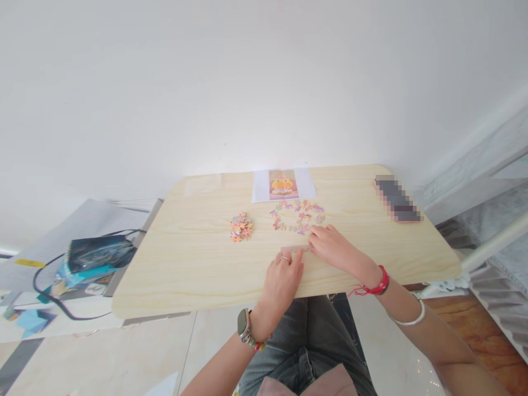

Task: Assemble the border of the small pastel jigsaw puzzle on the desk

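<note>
A short strip of joined puzzle pieces (pixel 294 248) lies near the front of the table. The outstretched fingers of my left hand (pixel 284 276) rest on its near edge. My right hand (pixel 335 248) is at the strip's right end, its fingers bent and closed together; what is between them is hidden. Just beyond, loose puzzle pieces (pixel 282 226) lie spread in a rough ring, near my right fingertips. A small heap of puzzle pieces (pixel 241 226) sits to the left. Behind the ring lies a white sheet with a printed picture (pixel 282 185) of a yellow figure.
On the right of the wooden table (pixel 181 264) lies a phone (pixel 398 201), partly pixelated. Left of the table, a dark bag (pixel 99 254) with a strap sits by papers (pixel 94 220) on a lower surface. A white wall stands behind the table.
</note>
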Demonstrator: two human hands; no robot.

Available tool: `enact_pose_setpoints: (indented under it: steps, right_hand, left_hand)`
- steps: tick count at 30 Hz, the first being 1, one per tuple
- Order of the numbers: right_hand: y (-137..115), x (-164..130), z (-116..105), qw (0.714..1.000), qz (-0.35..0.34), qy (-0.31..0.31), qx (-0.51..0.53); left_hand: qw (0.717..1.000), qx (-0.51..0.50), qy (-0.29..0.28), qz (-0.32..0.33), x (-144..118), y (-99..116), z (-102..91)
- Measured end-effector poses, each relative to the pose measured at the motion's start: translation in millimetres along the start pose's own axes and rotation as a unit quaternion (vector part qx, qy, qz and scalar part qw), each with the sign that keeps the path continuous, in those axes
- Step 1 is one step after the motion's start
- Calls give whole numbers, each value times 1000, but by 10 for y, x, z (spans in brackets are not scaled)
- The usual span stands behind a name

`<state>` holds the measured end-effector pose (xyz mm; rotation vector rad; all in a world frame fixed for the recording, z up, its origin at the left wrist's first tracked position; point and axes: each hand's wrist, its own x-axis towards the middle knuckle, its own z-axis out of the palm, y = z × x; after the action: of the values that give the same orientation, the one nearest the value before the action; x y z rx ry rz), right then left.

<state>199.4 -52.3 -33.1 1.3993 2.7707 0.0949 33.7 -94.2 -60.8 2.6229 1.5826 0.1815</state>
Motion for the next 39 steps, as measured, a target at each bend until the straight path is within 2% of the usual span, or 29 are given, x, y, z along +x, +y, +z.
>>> enact_pose_setpoints:
  steps: [5, 11, 15, 21, 25, 29, 33, 39]
  right_hand:
    - [14, 19, 32, 1000, 4, -2, 16]
    - [31, 15, 53, 998, 19, -1, 58]
    - [75, 7, 106, 990, 42, 6, 138]
    - [98, -51, 249, 954, 96, 53, 278]
    - [44, -139, 301, 938, 128, 88, 311]
    - [-8, -221, 316, 933, 132, 114, 316]
    - [-46, -238, 338, 938, 143, 128, 290]
    - [-88, -205, 335, 946, 150, 141, 252]
  left_hand:
    - [998, -1, -48, -28, 3, 58, 22]
    - [997, 5, -61, -39, 21, 75, 20]
    - [997, 22, -65, -41, 48, 78, -4]
    - [998, 35, -52, -21, 51, 93, -21]
    - [1000, 6, -14, -27, -22, -55, -40]
    - [996, 11, 25, -80, -115, -307, -73]
    - [997, 16, 19, -66, -162, -422, -57]
    - [999, 11, -3, -37, -154, -407, -13]
